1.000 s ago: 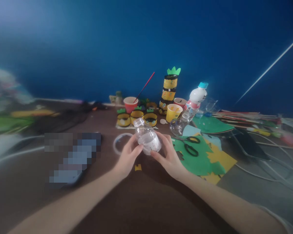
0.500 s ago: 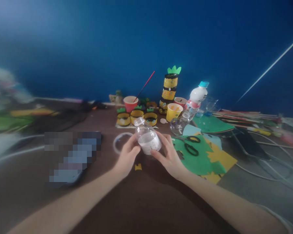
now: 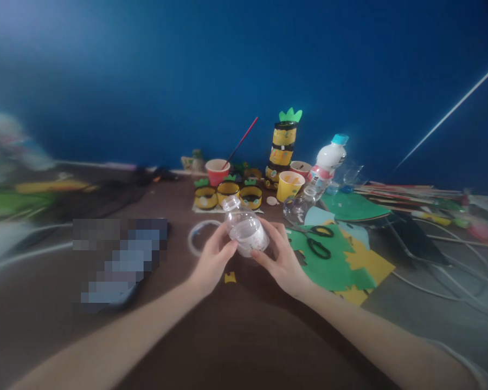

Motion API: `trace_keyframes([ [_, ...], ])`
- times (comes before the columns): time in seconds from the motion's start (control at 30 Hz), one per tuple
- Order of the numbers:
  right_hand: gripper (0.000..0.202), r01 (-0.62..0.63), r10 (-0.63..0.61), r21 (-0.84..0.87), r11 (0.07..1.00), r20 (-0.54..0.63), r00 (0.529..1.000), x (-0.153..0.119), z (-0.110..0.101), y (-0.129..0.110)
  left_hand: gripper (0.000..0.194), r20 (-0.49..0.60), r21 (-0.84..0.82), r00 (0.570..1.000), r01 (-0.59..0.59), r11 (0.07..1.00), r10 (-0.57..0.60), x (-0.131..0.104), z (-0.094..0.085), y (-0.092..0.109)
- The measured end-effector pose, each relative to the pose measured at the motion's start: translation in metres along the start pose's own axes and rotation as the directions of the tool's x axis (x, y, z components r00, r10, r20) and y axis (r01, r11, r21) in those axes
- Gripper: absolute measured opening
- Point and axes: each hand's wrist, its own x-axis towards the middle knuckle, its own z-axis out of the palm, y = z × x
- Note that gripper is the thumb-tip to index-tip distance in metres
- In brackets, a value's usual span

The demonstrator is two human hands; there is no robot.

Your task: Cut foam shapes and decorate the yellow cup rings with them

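Between my two hands is a clear plastic bottle (image 3: 243,219), uncapped, with a white label around its lower part, tilted with its neck up and to the left. My left hand (image 3: 214,252) is closed on its left side, the thumb along the label. Its right side is gripped by my right hand (image 3: 280,254), the thumb near the base. A clear ring-shaped strip (image 3: 193,238) lies just left of my left hand. Below the bottle is a small yellow paper scrap (image 3: 230,277). Scissors with black handles (image 3: 319,248) rest on green paper (image 3: 337,265) beside my right hand.
Behind stand yellow-and-black bands (image 3: 206,199), a red cup (image 3: 217,174) with a stick, a tall striped tower (image 3: 282,149), a yellow cup (image 3: 289,188) and a white bottle (image 3: 327,160) with a blue cap. A second clear bottle (image 3: 295,208) lies nearby. At left is a pixelated phone-like object (image 3: 126,265).
The bottle has turned slightly in my hands, so its label sits further right. My left thumb has shifted a little to the right and up.
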Motion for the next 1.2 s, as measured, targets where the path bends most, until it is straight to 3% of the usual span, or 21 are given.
trace_keyframes([
  [0.33,0.055,-0.001,0.002,-0.025,1.0,0.022,1.0,-0.0008,-0.0006,0.0002,0.045,-0.026,0.124,0.999,0.028,0.992,-0.025,0.0005,0.0028,0.0069],
  [0.6,0.056,0.042,-0.041,-0.115,0.993,0.009,0.999,0.0001,-0.0016,-0.0005,0.049,-0.042,0.029,0.996,0.078,0.996,-0.077,0.0001,0.0035,0.0024],
  [0.67,0.055,0.052,-0.059,-0.157,0.986,-0.042,0.997,0.0003,-0.0014,-0.0002,0.043,-0.072,0.005,0.997,0.039,0.999,-0.039,0.0001,0.0039,0.0022],
  [0.8,0.055,0.03,-0.061,-0.24,0.97,-0.124,0.99,0.0002,-0.0009,-0.001,0.013,-0.189,0.112,0.982,0.022,0.994,0.0,0.0002,0.0034,0.003],
  [0.93,0.055,0.009,-0.061,-0.295,0.956,-0.167,0.984,-0.0007,-0.0002,-0.0027,0.005,-0.15,0.148,0.987,0.082,0.986,-0.059,-0.0002,0.0034,0.0048],
  [1.2,0.057,0.059,-0.121,-0.354,0.934,-0.157,0.98,-0.0035,0.001,-0.0024,0.016,-0.083,0.152,0.988,0.138,0.979,-0.126,0.0002,0.0047,0.0072],
])
